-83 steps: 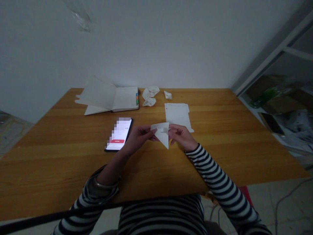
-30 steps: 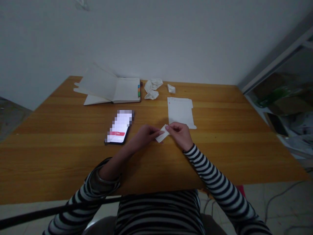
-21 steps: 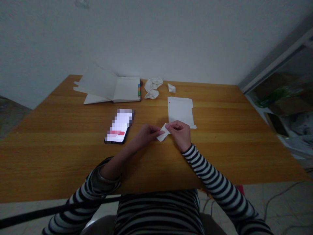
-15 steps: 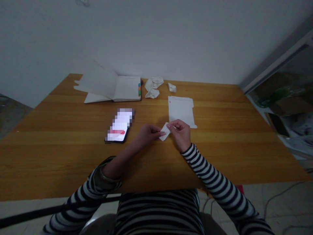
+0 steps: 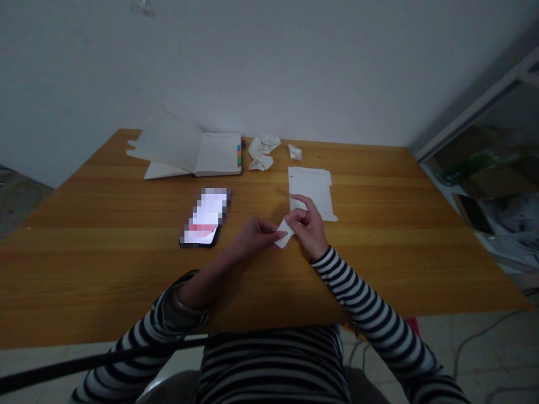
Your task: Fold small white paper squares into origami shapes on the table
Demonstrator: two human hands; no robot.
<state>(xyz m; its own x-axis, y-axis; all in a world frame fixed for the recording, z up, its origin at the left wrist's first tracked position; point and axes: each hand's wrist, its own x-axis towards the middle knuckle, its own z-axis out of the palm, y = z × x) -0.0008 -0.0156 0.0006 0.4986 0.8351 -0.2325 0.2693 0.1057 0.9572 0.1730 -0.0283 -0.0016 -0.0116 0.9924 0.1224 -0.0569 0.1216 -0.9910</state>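
Observation:
Between my two hands is a small folded piece of white paper [image 5: 283,236], held just above the table. My left hand [image 5: 255,237] pinches its left side with thumb and fingers. At its upper right edge, my right hand [image 5: 309,227] grips the paper between thumb and a bent finger, while the index finger is raised off it. A flat white sheet [image 5: 311,188] with torn edges lies just beyond my right hand, which covers its near part. How the small paper is folded underneath is hidden by my fingers.
A phone [image 5: 206,219] with a lit screen lies left of my hands. Behind it stands an open notebook [image 5: 219,152] with coloured tabs. Crumpled papers [image 5: 261,150] and a smaller crumpled scrap [image 5: 295,152] lie near the wall. The wooden table [image 5: 400,241] extends to both sides.
My right index finger has lifted away from the folded paper and now points up and left. The paper and both hands have come slightly closer to me.

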